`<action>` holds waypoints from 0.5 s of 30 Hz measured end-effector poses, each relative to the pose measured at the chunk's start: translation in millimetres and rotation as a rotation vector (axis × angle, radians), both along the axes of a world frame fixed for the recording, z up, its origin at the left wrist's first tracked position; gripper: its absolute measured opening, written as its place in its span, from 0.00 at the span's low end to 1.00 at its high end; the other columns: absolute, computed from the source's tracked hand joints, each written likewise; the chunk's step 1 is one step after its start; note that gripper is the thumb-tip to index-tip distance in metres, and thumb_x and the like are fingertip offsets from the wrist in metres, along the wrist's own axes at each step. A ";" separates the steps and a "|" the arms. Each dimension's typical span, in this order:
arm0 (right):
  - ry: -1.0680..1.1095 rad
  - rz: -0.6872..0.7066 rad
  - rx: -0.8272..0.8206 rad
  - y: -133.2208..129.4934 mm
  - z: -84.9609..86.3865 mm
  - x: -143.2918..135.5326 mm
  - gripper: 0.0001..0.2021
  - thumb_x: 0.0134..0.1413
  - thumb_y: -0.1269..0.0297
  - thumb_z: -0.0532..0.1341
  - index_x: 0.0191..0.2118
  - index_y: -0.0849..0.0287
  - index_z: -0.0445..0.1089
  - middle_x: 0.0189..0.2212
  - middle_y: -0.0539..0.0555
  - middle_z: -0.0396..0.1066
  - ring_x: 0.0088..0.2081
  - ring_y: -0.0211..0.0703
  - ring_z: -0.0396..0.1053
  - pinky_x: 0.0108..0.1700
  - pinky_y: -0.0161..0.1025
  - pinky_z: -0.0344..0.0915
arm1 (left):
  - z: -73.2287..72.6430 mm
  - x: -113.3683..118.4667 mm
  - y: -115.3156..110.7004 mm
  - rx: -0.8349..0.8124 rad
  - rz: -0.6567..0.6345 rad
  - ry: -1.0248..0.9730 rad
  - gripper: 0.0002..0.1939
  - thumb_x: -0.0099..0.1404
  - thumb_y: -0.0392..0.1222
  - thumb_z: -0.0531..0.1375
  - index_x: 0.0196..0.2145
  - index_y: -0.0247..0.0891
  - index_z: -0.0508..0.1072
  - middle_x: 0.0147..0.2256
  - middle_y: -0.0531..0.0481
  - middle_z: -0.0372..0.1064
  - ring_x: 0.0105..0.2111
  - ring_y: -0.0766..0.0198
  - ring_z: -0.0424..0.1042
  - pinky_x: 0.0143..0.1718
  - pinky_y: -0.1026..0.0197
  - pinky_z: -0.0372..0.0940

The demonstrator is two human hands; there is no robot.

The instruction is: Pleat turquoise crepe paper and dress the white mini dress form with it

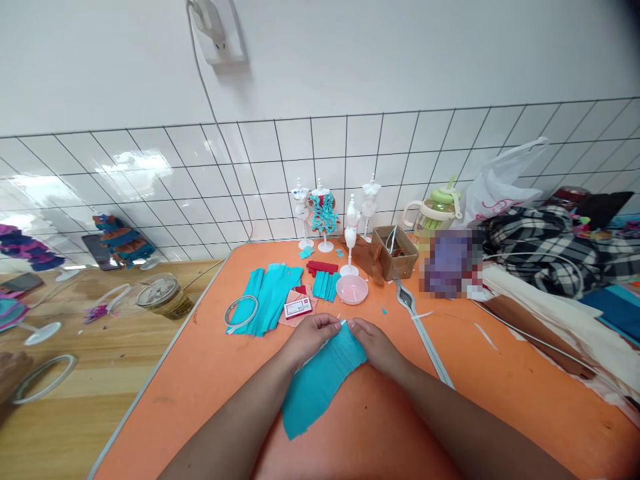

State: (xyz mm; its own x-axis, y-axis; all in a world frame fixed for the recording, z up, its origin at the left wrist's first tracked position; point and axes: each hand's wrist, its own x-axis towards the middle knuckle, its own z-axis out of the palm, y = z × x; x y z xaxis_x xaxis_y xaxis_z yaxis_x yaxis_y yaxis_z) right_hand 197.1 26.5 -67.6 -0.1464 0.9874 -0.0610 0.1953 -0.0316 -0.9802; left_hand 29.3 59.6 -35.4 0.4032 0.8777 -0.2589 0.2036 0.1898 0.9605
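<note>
A piece of turquoise crepe paper (320, 387) hangs slantwise from both hands over the orange tabletop. Its upper left edge is pinched by my left hand (316, 333), fingers closed. My right hand (376, 341) is closed on the upper right edge, close beside the left. A small white bit shows between the fingertips; what it is I cannot make out. Beyond the hands stand a pink bowl (352, 289) and a red and white box (298, 307). More turquoise sheets (270, 297) lie to the left, with a roll of tape (241, 312) on them.
Small white mannequins (351, 233) stand at the back, one dressed in turquoise ruffles (324, 213). A cardboard box (395, 253), scissors (406, 297) and a green-lidded bottle (440, 203) are to the right. At the far left, another person's hand (13, 373) is beside a white ring (46, 380).
</note>
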 end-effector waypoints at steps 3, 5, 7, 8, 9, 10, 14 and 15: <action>-0.002 -0.024 -0.009 2.4 -1.0 2.4 0.20 0.58 0.45 0.48 0.28 0.57 0.58 0.25 0.48 0.58 0.29 0.39 0.59 0.33 0.37 0.58 | -4.6 -1.1 1.2 -0.012 -0.007 -0.037 0.16 0.54 0.51 0.64 0.30 0.33 0.74 0.28 0.51 0.69 0.29 0.65 0.65 0.33 0.63 0.59; -0.036 -0.024 -0.012 3.5 2.0 7.0 0.19 0.59 0.47 0.46 0.28 0.57 0.60 0.25 0.48 0.61 0.29 0.40 0.61 0.33 0.37 0.58 | -6.8 -1.4 1.9 -0.030 -0.009 -0.064 0.16 0.54 0.51 0.64 0.31 0.33 0.74 0.28 0.50 0.70 0.29 0.65 0.66 0.33 0.63 0.60; -0.178 -0.038 0.013 4.2 7.5 14.7 0.19 0.61 0.48 0.45 0.31 0.57 0.62 0.26 0.49 0.65 0.29 0.41 0.64 0.32 0.36 0.58 | -7.0 -1.4 2.4 -0.038 0.003 -0.083 0.17 0.54 0.52 0.64 0.30 0.33 0.74 0.27 0.50 0.70 0.28 0.66 0.66 0.31 0.63 0.60; -0.293 -0.061 0.047 4.4 10.4 19.5 0.19 0.61 0.49 0.45 0.33 0.56 0.64 0.27 0.50 0.67 0.30 0.41 0.65 0.31 0.36 0.57 | -6.3 -1.4 2.4 -0.038 0.013 -0.089 0.17 0.53 0.52 0.64 0.31 0.33 0.74 0.27 0.50 0.70 0.27 0.66 0.66 0.31 0.63 0.60; -0.430 -0.088 0.090 4.7 12.9 24.6 0.17 0.61 0.50 0.47 0.36 0.56 0.65 0.28 0.50 0.69 0.31 0.42 0.66 0.31 0.36 0.56 | -5.2 -1.3 2.3 -0.038 0.021 -0.091 0.18 0.53 0.53 0.64 0.31 0.32 0.74 0.27 0.50 0.70 0.27 0.66 0.66 0.30 0.63 0.60; -0.573 -0.111 0.138 5.2 15.0 29.6 0.16 0.61 0.51 0.49 0.37 0.55 0.67 0.30 0.51 0.70 0.32 0.43 0.67 0.31 0.36 0.55 | -3.7 -1.2 2.1 -0.040 0.030 -0.091 0.18 0.53 0.53 0.65 0.32 0.32 0.74 0.28 0.50 0.70 0.28 0.65 0.66 0.30 0.63 0.60; -0.969 -0.137 0.316 7.0 19.4 42.5 0.11 0.57 0.57 0.56 0.34 0.57 0.73 0.32 0.57 0.71 0.38 0.49 0.66 0.35 0.40 0.57 | 2.6 -0.8 -0.1 -0.064 0.019 -0.098 0.19 0.53 0.52 0.65 0.35 0.33 0.74 0.28 0.50 0.70 0.26 0.67 0.66 0.29 0.64 0.59; -0.985 -0.146 0.360 6.7 20.9 42.6 0.11 0.57 0.59 0.57 0.33 0.57 0.73 0.32 0.58 0.71 0.39 0.50 0.66 0.37 0.41 0.57 | 3.6 -0.6 -0.8 -0.069 0.007 -0.109 0.20 0.52 0.52 0.66 0.35 0.33 0.74 0.28 0.50 0.70 0.26 0.68 0.65 0.28 0.65 0.58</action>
State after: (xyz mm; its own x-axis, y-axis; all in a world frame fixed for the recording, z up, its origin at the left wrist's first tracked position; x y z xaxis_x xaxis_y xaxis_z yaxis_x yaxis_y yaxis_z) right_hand 239.7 33.2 -46.7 -0.0703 0.9748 0.2115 0.9268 0.1422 -0.3477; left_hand 28.8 58.9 -31.8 0.4263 0.8620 -0.2742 0.0976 0.2575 0.9613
